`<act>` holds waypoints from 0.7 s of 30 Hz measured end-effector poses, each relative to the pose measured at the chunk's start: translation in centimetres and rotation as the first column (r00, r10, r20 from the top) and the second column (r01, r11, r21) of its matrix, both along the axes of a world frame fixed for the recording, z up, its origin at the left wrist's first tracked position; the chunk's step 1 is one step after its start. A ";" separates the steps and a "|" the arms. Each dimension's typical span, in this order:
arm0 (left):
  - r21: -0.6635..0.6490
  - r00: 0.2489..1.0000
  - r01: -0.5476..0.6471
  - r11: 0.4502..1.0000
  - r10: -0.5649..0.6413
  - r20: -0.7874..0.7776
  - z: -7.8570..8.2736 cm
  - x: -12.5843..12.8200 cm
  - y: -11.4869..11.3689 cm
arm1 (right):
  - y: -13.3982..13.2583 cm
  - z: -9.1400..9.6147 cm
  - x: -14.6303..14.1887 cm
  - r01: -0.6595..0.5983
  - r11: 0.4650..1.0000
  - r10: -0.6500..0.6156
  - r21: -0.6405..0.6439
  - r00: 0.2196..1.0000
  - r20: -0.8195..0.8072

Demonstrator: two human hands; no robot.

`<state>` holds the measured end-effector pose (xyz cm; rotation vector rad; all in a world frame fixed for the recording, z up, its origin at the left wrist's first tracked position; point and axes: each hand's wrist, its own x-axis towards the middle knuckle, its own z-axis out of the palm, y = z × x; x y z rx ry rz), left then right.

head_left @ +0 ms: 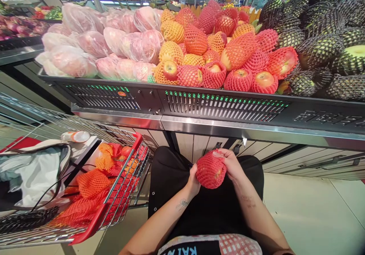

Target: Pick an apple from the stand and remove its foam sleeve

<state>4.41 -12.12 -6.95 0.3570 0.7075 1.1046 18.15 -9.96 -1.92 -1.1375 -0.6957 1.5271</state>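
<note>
Between my two hands, above my lap, is an apple in a red foam net (211, 170). My left hand (194, 179) grips its left side, the thumb along the edge and the other fingers hidden behind it. At its upper right, my right hand (228, 160) pinches the net near the top. In front of me, apples in red foam nets (238, 79) and in yellow foam nets (171, 53) lie heaped on the display. One uncovered apple top (170, 69) shows through its yellow net.
A shopping cart (97, 220) at my left holds loose red and orange foam nets (94, 182), a bag (42, 171) and a white bottle (75, 136). Bagged pink fruit (71, 59) fills the display's left, black-netted melons (322, 49) its right. A metal edge (199, 127) runs along the front.
</note>
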 end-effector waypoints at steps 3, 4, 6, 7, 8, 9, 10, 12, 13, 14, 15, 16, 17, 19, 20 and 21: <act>-0.042 1.000 -0.010 0.999 0.011 0.028 0.5 -0.2 -0.1 | 0.0 -1.5 -1.0 -0.027 0.994 0.009 -0.102 0.986 -0.168; -0.053 0.999 0.007 0.999 -0.005 0.037 0.8 -0.3 -0.1 | -0.1 -1.8 -1.3 -0.015 0.993 -0.009 -0.113 0.978 -0.209; -0.066 0.997 0.050 0.997 -0.046 0.056 1.4 -0.4 0.1 | -0.6 -2.1 -1.5 0.029 0.995 -0.052 -0.097 0.968 -0.247; -0.063 0.996 0.063 0.996 -0.058 0.065 1.6 -0.5 0.3 | -0.8 -2.1 -1.5 0.039 0.996 -0.058 -0.078 0.966 -0.252; -0.051 0.996 0.063 0.997 -0.059 0.071 1.9 -0.5 0.4 | -1.1 -2.1 -1.3 0.031 0.998 -0.044 -0.054 0.966 -0.255; -0.033 0.996 0.051 0.998 -0.049 0.075 2.1 -0.6 0.6 | -1.4 -2.1 -1.1 0.004 1.000 -0.012 -0.028 0.966 -0.258; -0.016 0.996 0.039 0.999 -0.038 0.077 2.2 -0.7 0.9 | -1.6 -2.2 -0.9 -0.036 0.999 0.033 -0.006 0.966 -0.258; -0.014 0.996 0.042 0.999 -0.041 0.078 2.3 -0.8 1.2 | -1.9 -2.5 -0.3 -0.123 0.992 0.124 0.019 0.964 -0.235; -0.028 0.996 0.048 0.998 -0.046 0.080 2.3 -0.8 1.3 | -1.9 -2.9 -0.1 -0.151 0.988 0.152 0.023 0.965 -0.213; -0.045 0.995 0.048 0.998 -0.044 0.088 2.3 -0.8 1.4 | -1.8 -3.3 0.1 -0.168 0.986 0.169 0.020 0.968 -0.187; -0.059 0.994 0.045 0.997 -0.039 0.098 2.3 -0.8 1.4 | -1.7 -3.7 0.3 -0.177 0.984 0.177 0.015 0.971 -0.163; -0.069 0.994 0.040 0.997 -0.033 0.105 2.2 -0.8 1.4 | -1.6 -4.2 0.4 -0.180 0.984 0.180 0.013 0.974 -0.139; -0.073 0.993 0.041 0.997 -0.033 0.110 2.1 -0.7 1.5 | -1.4 -4.6 0.6 -0.180 0.984 0.180 0.014 0.977 -0.113; -0.071 0.993 0.060 0.996 -0.052 0.108 1.8 -0.7 1.5 | -1.2 -5.0 0.9 -0.184 0.983 0.185 0.026 0.982 -0.039; -0.073 0.993 0.072 0.995 -0.065 0.099 1.7 -0.7 1.5 | -1.2 -5.0 1.1 -0.169 0.984 0.168 0.050 0.986 0.015; -0.075 0.994 0.076 0.994 -0.070 0.083 1.5 -0.7 1.6 | -1.3 -4.8 1.2 -0.133 0.987 0.126 0.091 0.989 0.080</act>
